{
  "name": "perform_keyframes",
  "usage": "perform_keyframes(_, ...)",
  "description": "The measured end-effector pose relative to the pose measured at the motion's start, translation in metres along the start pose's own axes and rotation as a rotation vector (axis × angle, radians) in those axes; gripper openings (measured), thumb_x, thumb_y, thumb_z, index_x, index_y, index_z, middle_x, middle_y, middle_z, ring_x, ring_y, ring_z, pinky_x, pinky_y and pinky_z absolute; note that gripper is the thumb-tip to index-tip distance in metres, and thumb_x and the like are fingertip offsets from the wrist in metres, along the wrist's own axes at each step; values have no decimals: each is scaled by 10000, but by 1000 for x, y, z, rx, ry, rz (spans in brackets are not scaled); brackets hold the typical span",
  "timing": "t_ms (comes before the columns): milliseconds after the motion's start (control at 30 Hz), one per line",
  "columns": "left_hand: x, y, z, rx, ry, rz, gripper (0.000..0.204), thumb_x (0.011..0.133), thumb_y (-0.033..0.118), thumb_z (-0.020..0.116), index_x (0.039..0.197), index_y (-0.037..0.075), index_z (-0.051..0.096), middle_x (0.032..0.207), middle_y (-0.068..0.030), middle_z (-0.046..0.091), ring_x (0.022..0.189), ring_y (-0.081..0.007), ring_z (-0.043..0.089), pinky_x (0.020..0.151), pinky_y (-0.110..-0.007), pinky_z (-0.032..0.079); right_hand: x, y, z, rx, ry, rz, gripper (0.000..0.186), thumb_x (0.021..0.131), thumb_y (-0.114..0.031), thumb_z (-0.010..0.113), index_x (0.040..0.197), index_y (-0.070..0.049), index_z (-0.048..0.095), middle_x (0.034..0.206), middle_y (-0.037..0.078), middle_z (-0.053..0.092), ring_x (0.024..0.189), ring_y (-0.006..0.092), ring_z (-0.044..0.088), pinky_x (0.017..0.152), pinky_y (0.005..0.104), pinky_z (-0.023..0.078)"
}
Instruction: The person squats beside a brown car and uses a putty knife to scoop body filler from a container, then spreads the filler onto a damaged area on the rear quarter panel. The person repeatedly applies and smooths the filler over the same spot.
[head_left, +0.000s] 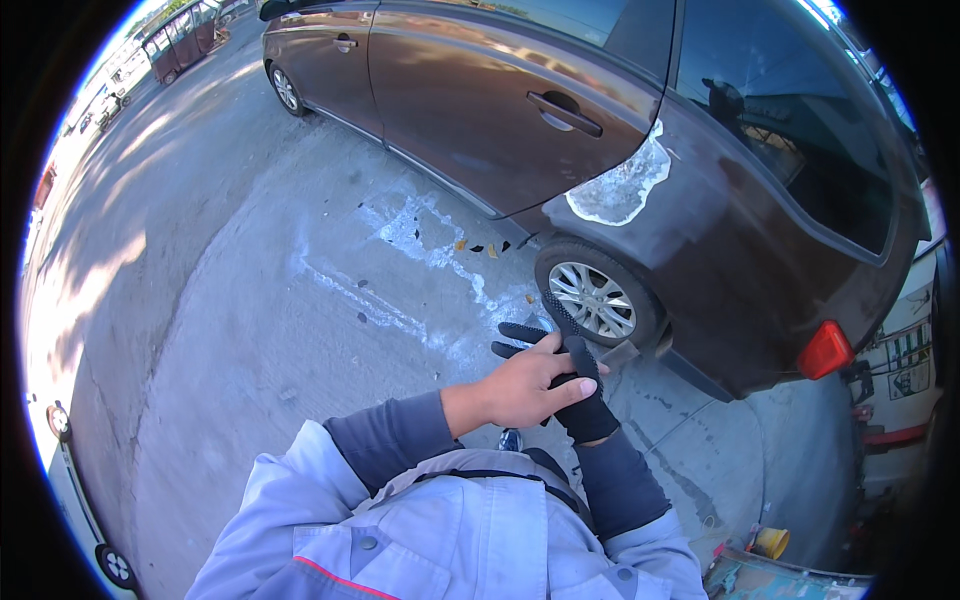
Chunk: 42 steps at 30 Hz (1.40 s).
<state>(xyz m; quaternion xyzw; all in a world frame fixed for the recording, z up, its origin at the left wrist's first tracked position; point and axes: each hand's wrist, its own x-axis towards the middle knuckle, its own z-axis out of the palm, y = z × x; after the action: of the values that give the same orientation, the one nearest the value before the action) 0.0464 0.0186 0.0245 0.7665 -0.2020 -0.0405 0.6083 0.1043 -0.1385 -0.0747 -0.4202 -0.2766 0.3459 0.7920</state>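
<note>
Two hands meet a little off the centre of view, toward four o'clock: the bare left hand [525,385] lies across the right hand [584,412], which wears a black glove [592,424] with dotted fingers. The left has its fingers closed around the gloved hand, thumb pressed over the glove; the right holds nothing visible, its fingers extended and spread. At three o'clock, just beyond them, stands the rear wheel [592,300] of a brown car [480,110], whose body carries a pale, rough-edged patch [622,188] at two o'clock. White residue [410,232] marks the concrete [270,340] at eleven; a yellow container [771,542] sits at four, farther out.
</note>
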Motion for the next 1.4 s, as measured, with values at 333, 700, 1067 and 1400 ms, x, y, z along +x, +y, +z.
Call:
perform_keyframes(333, -50, -51, 9, -386, 377, -291, 502, 995, 307, 671, 1408, 34, 587, 1393, -174, 592, 1214, -215, 584, 1026, -322, 444, 3, -57, 40, -1680, 306, -79, 827, 871, -417, 747, 1528, -27, 432, 1552, 281, 397, 1438, 450, 388, 1185, 530, 308)
perform_keyframes(700, -61, -77, 11, -888, 619, -626, 258, 1017, 252, 617, 1138, 30, 673, 1011, -59, 703, 916, -121, 613, 827, -271, 492, -49, -29, 39, -1645, 96, -130, 315, 827, -283, 795, 1034, -59, 715, 1125, 185, 634, 895, 311, 629, 689, 433, 508)
perform_keyframes(1067, -11, -41, 68, -872, 472, -582, 471, 1078, 364, 466, 1373, 9, 559, 1153, -95, 669, 1012, -153, 618, 843, -292, 546, -67, -56, 4, -632, 74, -17, 722, 963, -92, 651, 1604, -54, 319, 1618, 165, 373, 1421, 293, 458, 1174, 409, 356)
perform_keyframes(1400, 19, -41, 141, -862, 167, -648, 513, 1110, 443, 348, 1396, 68, 549, 1177, -61, 658, 1055, -163, 631, 958, -329, 511, -111, -64, -35, -323, -78, 17, 663, 1060, -211, 521, 1619, 3, 234, 1648, 170, 320, 1501, 262, 318, 1234, 410, 237)
